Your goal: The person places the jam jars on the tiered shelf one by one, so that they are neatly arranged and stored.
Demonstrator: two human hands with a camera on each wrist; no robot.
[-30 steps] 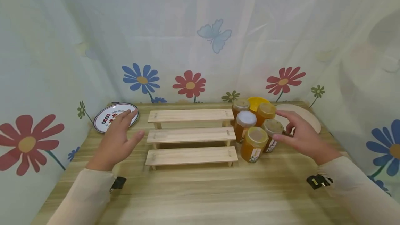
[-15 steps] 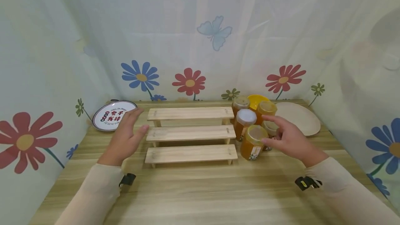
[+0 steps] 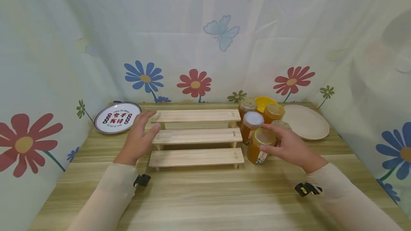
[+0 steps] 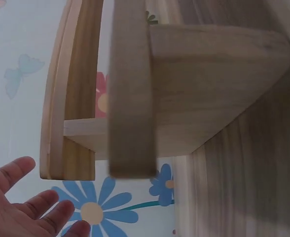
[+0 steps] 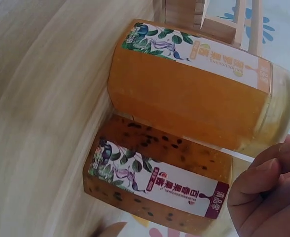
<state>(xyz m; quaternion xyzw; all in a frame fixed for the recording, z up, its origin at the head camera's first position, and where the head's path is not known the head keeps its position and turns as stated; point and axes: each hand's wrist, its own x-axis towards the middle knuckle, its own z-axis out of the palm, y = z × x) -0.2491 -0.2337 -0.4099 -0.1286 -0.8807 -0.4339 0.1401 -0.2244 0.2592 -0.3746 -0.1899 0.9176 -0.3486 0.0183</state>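
Note:
A three-step wooden display stand (image 3: 196,136) is on the table, with several fruit-jam jars grouped at its right end. My right hand (image 3: 290,149) is at the nearest orange jar (image 3: 254,152), thumb by the yellowish lid and fingers reaching across behind it. In the right wrist view, the fingers are close to that lid, and a darker jar with black seeds (image 5: 135,202) stands beside it. A white-lidded jar (image 3: 253,120) is just behind. At the stand's left end hovers my left hand (image 3: 136,141), thumb and fingers spread and holding nothing; the left wrist view shows its fingers extended.
An oval white plate with red writing (image 3: 128,126) lies at the back left. Behind the jars are a yellow bowl (image 3: 265,103) and a beige oval plate (image 3: 309,122). A flower-printed curtain (image 3: 179,49) encloses the wood-grain table (image 3: 205,195) at back and sides.
My right hand has moved left from the rear right jar to the front orange jar. The left hand has moved right, away from the white plate to the stand's end.

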